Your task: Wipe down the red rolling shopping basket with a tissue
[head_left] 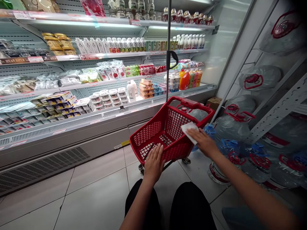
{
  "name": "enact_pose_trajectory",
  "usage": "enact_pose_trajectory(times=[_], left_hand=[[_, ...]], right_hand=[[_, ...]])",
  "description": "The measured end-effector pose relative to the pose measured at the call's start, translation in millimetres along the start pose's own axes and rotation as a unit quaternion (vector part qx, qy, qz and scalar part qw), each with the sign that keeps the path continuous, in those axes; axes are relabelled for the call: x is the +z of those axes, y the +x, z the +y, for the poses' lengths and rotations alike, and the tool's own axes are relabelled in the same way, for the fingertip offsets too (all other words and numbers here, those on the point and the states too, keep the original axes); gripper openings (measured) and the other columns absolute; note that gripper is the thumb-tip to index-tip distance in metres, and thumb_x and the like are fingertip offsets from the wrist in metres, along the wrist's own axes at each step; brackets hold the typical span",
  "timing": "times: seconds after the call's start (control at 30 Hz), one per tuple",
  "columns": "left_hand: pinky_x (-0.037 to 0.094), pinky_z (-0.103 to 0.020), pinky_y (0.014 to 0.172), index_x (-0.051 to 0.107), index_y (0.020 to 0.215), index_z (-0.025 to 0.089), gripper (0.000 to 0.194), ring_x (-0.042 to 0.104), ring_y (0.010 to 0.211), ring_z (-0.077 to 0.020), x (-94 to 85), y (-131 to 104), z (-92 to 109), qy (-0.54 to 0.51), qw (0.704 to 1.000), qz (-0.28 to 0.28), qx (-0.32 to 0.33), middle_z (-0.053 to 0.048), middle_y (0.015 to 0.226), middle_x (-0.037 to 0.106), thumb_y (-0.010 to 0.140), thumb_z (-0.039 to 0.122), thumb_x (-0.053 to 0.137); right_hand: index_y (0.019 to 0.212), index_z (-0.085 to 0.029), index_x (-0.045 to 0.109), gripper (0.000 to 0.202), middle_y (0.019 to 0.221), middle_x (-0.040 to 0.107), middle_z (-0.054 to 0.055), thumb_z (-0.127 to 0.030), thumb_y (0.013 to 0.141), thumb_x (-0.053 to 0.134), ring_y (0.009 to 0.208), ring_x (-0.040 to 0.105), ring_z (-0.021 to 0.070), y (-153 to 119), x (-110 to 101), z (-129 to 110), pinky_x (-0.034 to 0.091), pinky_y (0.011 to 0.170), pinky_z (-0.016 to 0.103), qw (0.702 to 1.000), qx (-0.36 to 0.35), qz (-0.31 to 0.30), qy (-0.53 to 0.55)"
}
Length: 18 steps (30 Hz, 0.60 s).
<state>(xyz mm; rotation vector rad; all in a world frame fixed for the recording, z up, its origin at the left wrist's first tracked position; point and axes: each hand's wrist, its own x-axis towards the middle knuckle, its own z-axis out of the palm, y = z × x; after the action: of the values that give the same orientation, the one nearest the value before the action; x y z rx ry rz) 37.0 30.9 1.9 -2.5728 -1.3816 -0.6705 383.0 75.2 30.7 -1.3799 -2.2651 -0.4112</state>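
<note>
A red plastic shopping cart (157, 129) with lattice sides stands in front of me on small wheels. My left hand (154, 161) rests on its near rim, fingers stretched out together and nothing held in them. Against the cart's right side rim, my right hand (200, 139) presses a folded white cloth (189, 129), which may be a tissue or wipe. The fingers lie over the cloth and cover part of it. At the back of the cart is a red handle (193, 103).
An open refrigerated display case (103, 123) with drinks and dairy packs runs behind the cart. A glass door's black handle (172, 59) is above it. Large water bottles (230, 147) crowd the right side on the floor and a white rack. Pale floor tiles (96, 195) extend left.
</note>
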Motion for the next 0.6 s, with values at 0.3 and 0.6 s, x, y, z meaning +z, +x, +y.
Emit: enact_pose_trajectory(times=[0.3, 0.6], left_hand=[[0.032, -0.048, 0.127, 0.011, 0.168, 0.028, 0.072, 0.035, 0.154, -0.0255, 0.5, 4.7, -2.8, 0.004, 1.0, -0.008, -0.013, -0.003, 0.171, 0.027, 0.105, 0.03, 0.047], [0.03, -0.049, 0.127, 0.009, 0.168, 0.029, 0.073, 0.037, 0.153, -0.025, -3.7, 1.5, -16.8, 0.006, 1.0, -0.002, -0.011, -0.002, 0.171, 0.028, 0.105, 0.029, 0.047]], right_hand=[[0.166, -0.029, 0.023, 0.081, 0.162, 0.046, 0.003, -0.004, 0.09, 0.036, 0.153, 0.036, 0.0238, -6.8, 11.9, -32.6, 0.019, 0.129, 0.056, 0.999, 0.047, 0.014, -0.007], [0.167, -0.033, 0.016, 0.088, 0.168, 0.035, -0.001, -0.002, 0.087, 0.035, 0.155, 0.031, 0.0224, -37.5, -1.6, -17.5, 0.043, 0.119, 0.048, 0.999, 0.05, -0.022, 0.0]])
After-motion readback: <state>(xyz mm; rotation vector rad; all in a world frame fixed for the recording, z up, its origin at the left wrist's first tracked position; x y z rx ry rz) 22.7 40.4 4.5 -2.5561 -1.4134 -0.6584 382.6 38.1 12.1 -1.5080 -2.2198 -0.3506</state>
